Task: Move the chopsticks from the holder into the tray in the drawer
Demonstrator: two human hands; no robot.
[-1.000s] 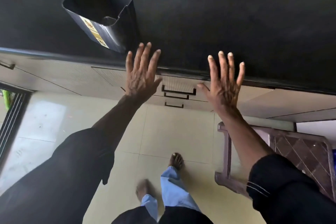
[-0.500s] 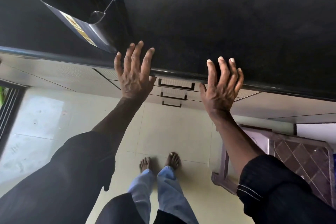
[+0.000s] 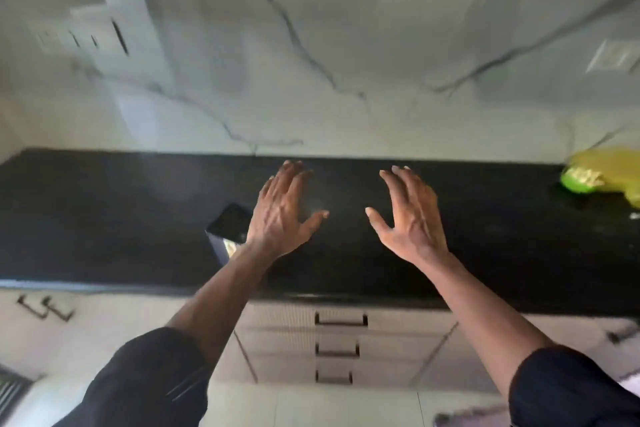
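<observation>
1. Since a moment ago both hands have lifted off the bench edge and reached forward over the black bench, and the view has swung up to take in the marble wall behind it.
2. Left hand: palm down, fingers spread apart and empty, thumb stuck out toward the other hand.
3. Right hand: also empty, fingers apart and slightly curled, thumb pointing in toward the left hand.
4. Between the two thumbs there is a clear gap of bare bench; the hands do not touch each other.
5. Just outside the left hand, partly hidden behind its wrist, stands the dark holder, open at the top and leaning a little; whether any chopsticks are inside I cannot tell, as the frame is blurred.
6. Below the wrists, under the bench edge, the stack of drawers is shut, three dark handles one above the other; no tray is visible.
7. Far out past the right hand's fingers, at the bench's end, lies a yellow-green bundle, too smeared to name.
</observation>
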